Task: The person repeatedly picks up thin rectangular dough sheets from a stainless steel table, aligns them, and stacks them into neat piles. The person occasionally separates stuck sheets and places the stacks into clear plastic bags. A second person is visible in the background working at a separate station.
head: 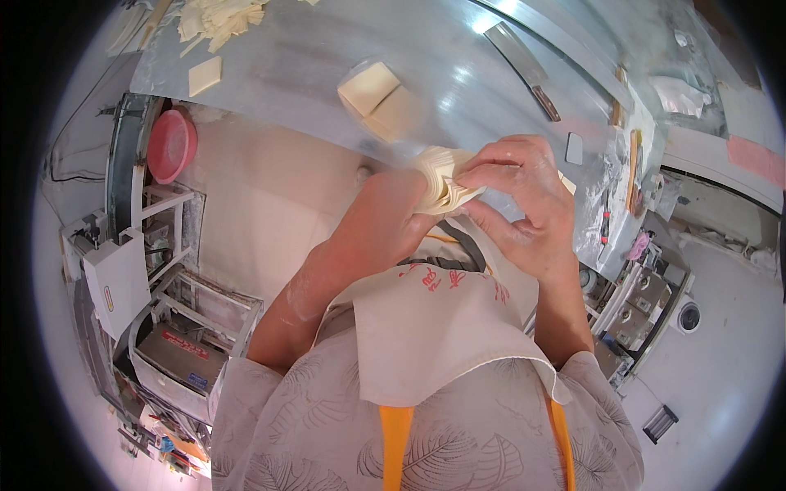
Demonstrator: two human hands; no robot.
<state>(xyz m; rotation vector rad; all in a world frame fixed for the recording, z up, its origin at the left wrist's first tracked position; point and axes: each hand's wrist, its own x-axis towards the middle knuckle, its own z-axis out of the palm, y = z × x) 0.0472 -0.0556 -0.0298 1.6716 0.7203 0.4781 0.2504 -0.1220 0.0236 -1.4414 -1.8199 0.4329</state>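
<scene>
A stack of thin, pale dough sheets [439, 178] is bent and fanned between my two hands at the near edge of the metal worktable [295, 80]. My left hand [390, 208] grips its left side, partly blurred. The fingers and thumb of my right hand [522, 196] pinch its right side. Just beyond, two blocks of stacked dough sheets [368, 89] lie side by side on the table. A single block of dough sheets [206, 76] sits near the left edge, with a loose heap of dough pieces [221, 21] behind it.
A cleaver with a wooden handle [522, 67] lies at the back right. Nearer are a small white scraper-like plate [574, 148] and a red-handled tool [605, 227]. A pink basin [172, 147] stands at the left, beyond the table's edge, above a metal frame [166, 205].
</scene>
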